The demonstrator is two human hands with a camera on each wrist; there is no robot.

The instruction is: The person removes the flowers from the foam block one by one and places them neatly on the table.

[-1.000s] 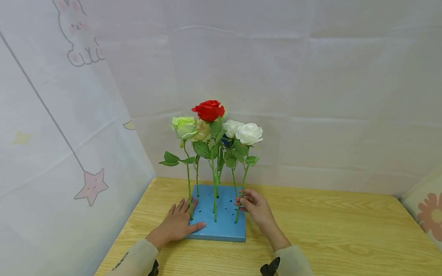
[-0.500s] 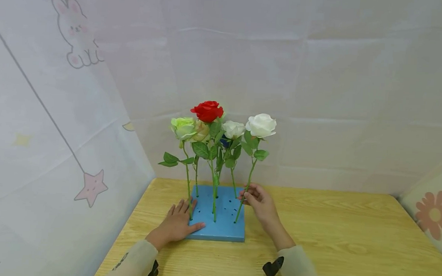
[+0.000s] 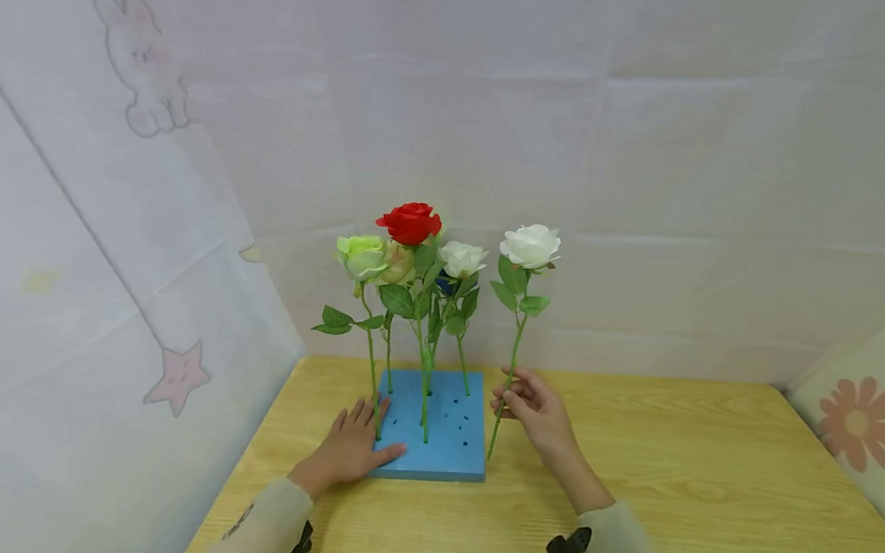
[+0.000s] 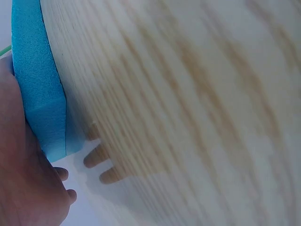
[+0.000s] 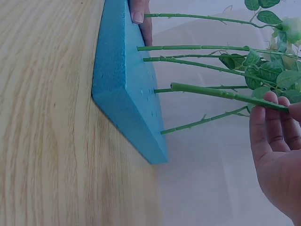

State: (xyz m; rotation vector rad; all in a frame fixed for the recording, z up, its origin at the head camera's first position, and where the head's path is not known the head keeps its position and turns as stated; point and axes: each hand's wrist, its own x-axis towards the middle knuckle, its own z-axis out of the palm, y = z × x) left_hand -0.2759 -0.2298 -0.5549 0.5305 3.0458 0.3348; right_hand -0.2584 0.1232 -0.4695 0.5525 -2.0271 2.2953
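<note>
My right hand (image 3: 544,411) pinches the green stem of a white artificial rose (image 3: 531,246) between thumb and fingers. The rose is upright, slightly tilted, at the right side of a blue foam block (image 3: 440,468). In the right wrist view its bare stem end (image 5: 188,88) shows out of the block. My left hand (image 3: 347,448) lies with spread fingers on the block's left edge and front left corner. Standing in the block are a red rose (image 3: 409,223), a pale green rose (image 3: 362,257), another white rose (image 3: 463,259) and partly hidden blooms behind.
The block has several small holes in its top, mostly on the right. It sits on a wooden table (image 3: 665,472) before a pale cloth backdrop (image 3: 687,197). A printed cloth wall (image 3: 113,259) rises close on the left.
My right hand has drawn the front right white rose out of its hole and carried it to the right, beside the block. The left hand has stayed on the block.
</note>
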